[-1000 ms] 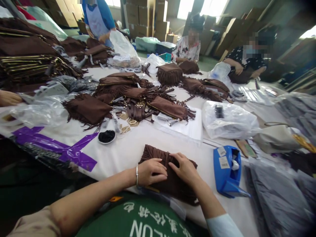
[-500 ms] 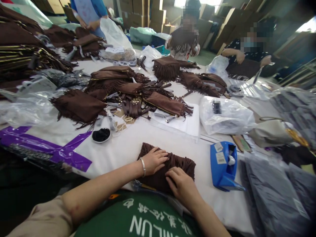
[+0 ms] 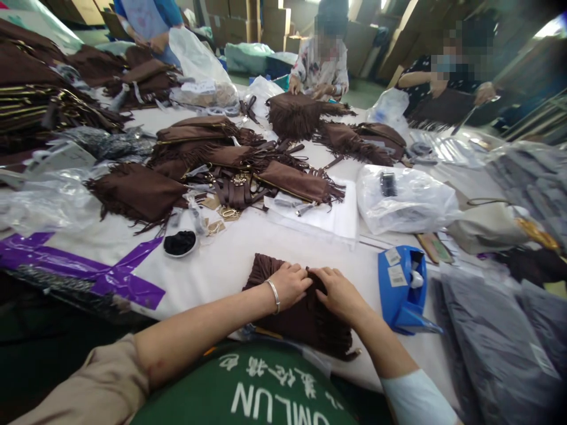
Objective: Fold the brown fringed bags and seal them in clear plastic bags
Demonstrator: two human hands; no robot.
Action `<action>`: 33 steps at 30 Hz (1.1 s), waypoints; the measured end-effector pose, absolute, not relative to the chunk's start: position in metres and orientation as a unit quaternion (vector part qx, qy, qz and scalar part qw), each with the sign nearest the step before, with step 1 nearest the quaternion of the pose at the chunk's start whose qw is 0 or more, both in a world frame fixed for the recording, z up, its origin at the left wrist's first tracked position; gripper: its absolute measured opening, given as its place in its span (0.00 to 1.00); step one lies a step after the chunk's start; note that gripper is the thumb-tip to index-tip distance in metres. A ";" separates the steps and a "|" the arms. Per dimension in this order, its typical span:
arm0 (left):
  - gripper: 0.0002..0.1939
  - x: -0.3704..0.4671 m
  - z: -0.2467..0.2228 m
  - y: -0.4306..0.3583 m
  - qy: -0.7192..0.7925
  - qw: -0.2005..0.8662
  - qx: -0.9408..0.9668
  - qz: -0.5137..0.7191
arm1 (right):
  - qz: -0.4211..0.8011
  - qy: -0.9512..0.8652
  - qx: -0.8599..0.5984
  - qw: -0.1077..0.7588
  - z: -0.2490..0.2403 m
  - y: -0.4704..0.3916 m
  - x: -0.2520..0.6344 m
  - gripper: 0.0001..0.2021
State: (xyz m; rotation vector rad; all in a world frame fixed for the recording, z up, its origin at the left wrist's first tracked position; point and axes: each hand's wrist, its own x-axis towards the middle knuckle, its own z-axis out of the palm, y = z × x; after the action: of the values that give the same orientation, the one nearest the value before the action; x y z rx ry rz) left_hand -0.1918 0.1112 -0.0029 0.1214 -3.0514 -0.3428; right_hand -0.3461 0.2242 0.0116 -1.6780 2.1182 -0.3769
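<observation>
A dark brown fringed pouch (image 3: 292, 324) lies flat on the table in front of me, close to my green apron. My left hand (image 3: 290, 286), a bangle on its wrist, rests over the pouch's upper middle with its fingers bent onto the fringe. From the right, my right hand (image 3: 339, 289) meets it there, thumb and fingers curled on the far edge. Both hands pinch fringe near that edge, their fingertips almost touching. Part of the fringe is hidden beneath them.
A blue tape dispenser (image 3: 401, 289) stands to the right, beside grey bagged goods (image 3: 496, 336). Beyond lie brown pouches (image 3: 295, 180), a clear plastic bag (image 3: 407, 200) with a black comb (image 3: 388, 184), and a small dish (image 3: 179, 243) of black material. Several co-workers are across the table.
My hands have moved together at the pouch's far edge, the left rightward and the right upward. The pouch's right end has shifted toward me. A co-worker opposite has lowered a brown fringed piece.
</observation>
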 end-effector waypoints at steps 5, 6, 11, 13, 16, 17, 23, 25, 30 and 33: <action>0.06 -0.192 -0.002 0.114 -0.975 0.001 -0.035 -0.220 | -0.240 0.757 -0.543 0.273 -0.006 0.236 -0.340 0.14; 0.06 -0.188 0.002 0.114 -0.964 -0.015 -0.058 -0.259 | -0.254 0.750 -0.534 0.299 -0.006 0.239 -0.341 0.13; 0.10 -0.184 0.036 0.102 -0.917 -0.021 -0.126 -0.378 | -0.274 0.723 -0.519 0.364 0.001 0.245 -0.352 0.10; 0.12 -0.194 0.043 0.096 -0.928 0.042 -0.063 -0.365 | -0.277 0.716 -0.544 0.340 0.003 0.245 -0.350 0.10; 0.12 -0.212 0.032 0.091 -0.950 0.068 0.033 -0.302 | -0.253 0.697 -0.603 0.293 0.005 0.252 -0.339 0.12; 0.13 -0.217 0.024 0.092 -0.955 0.055 0.048 -0.286 | -0.238 0.693 -0.620 0.281 0.005 0.257 -0.333 0.14; 0.17 -0.223 -0.017 0.109 -0.977 0.002 -0.017 -0.213 | -0.145 0.704 -0.654 0.236 0.008 0.297 -0.303 0.24; 0.13 -0.227 -0.020 0.114 -0.985 0.007 -0.033 -0.170 | -0.156 0.727 -0.631 0.221 0.012 0.303 -0.307 0.23; 0.08 -0.244 -0.019 0.128 -0.990 0.019 -0.085 -0.113 | -0.346 0.780 -0.479 0.206 0.005 0.283 -0.358 0.20; 0.05 -0.246 -0.017 0.134 -0.988 -0.003 -0.080 -0.134 | -0.476 0.740 -0.374 0.294 -0.020 0.265 -0.375 0.22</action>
State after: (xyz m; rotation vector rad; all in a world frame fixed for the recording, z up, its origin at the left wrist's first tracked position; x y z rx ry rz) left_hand -0.2455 0.1344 -0.0172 -0.2529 -3.1090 -0.4204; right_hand -0.3751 0.2653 -0.0201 -0.9953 1.9695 -1.2681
